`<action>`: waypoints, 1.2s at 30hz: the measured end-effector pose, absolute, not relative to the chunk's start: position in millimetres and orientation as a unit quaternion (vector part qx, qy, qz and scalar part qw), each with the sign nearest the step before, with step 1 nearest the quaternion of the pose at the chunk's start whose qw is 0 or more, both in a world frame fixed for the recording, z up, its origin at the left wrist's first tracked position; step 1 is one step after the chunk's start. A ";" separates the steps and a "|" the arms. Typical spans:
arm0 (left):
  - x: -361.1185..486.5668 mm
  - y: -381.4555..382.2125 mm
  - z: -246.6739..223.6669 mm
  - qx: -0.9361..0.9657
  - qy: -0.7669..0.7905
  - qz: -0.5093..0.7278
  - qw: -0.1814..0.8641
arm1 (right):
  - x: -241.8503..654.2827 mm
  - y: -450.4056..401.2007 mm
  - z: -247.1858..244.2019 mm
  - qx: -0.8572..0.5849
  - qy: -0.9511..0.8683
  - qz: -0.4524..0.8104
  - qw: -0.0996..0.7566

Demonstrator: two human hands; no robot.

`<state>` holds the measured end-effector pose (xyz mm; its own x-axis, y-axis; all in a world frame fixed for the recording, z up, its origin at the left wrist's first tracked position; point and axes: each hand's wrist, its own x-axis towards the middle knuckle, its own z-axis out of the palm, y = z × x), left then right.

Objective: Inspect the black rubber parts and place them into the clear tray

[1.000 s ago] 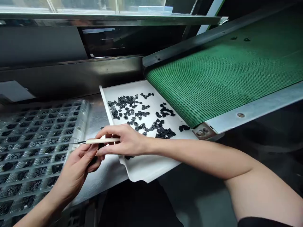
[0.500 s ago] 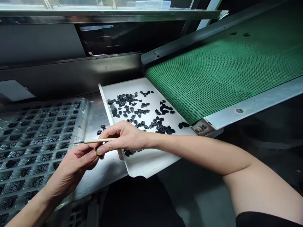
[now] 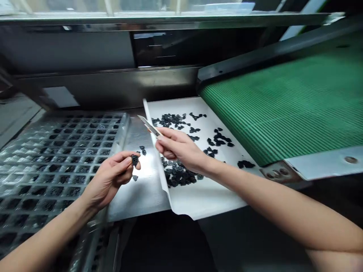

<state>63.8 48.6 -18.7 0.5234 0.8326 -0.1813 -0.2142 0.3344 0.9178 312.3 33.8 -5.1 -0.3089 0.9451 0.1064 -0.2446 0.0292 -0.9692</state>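
My left hand (image 3: 115,172) pinches a small round black plastic part (image 3: 135,160) between thumb and fingertips; its face has openings like a spoked wheel. My right hand (image 3: 181,147) is closed round a slim pointed tool (image 3: 150,126) with a pale handle and a metal tip, which points up and left. I cannot tell its exact kind. The two hands are apart. Under my right hand lies a white tray (image 3: 204,200) strewn with small black parts (image 3: 181,177). A few loose black parts (image 3: 142,149) sit on the metal table (image 3: 141,200) beyond my left hand.
On the left is a clear plastic compartment tray (image 3: 121,132) with black parts in many pockets. A green conveyor belt (image 3: 269,102) slopes down to the white tray from the right, edged by a metal rail (image 3: 326,162). A metal shelf (image 3: 170,22) runs across the back.
My hands have moved apart: the left now holds the black part alone, and the right has drawn back over the white tray with the tool tilted upward. The view has shifted left.
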 end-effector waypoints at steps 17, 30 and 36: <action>60.8 50.0 -19.1 0.417 0.304 0.424 0.744 | 315.5 21.2 -7.5 -0.455 -0.718 0.320 0.418; 62.3 46.2 -19.1 0.404 0.301 0.420 0.754 | 312.6 15.6 -3.0 -0.429 -0.787 0.235 0.377; 60.9 43.3 -20.1 0.403 0.295 0.419 0.758 | 312.0 11.2 -2.6 -0.408 -0.833 0.114 0.355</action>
